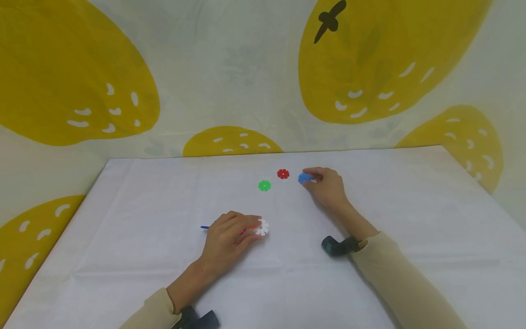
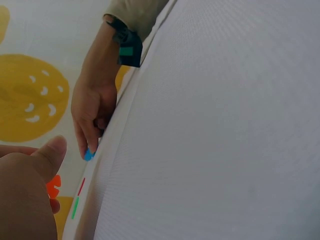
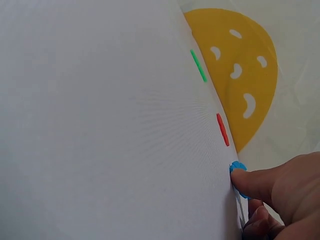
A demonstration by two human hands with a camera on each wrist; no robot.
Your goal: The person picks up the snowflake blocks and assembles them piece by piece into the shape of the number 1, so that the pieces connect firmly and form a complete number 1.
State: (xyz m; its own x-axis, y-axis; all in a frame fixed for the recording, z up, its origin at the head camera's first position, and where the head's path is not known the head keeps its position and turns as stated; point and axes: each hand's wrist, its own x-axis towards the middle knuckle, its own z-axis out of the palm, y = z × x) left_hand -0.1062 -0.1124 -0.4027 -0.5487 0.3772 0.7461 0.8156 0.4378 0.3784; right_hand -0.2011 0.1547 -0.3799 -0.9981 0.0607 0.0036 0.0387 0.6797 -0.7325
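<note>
My left hand (image 1: 227, 235) grips a group of notched plastic discs low over the table. At its fingertips is a white notched disc (image 1: 264, 228), with an orange piece (image 1: 253, 227) and a red bit beside it. A dark blue piece (image 1: 204, 227) sticks out on the hand's far left side; the middle of the group is hidden by the fingers. Farther back, my right hand (image 1: 328, 187) pinches a blue notched disc (image 1: 303, 177) between thumb and fingers. In the right wrist view, the thumb lies across that blue disc (image 3: 238, 165).
A red disc (image 1: 283, 174) and a green disc (image 1: 265, 185) lie flat on the white-covered table (image 1: 144, 205), left of my right hand. Behind the table hangs a pale backdrop (image 1: 238, 91) with large yellow fruit shapes. Dark devices (image 1: 339, 246) are strapped to both wrists.
</note>
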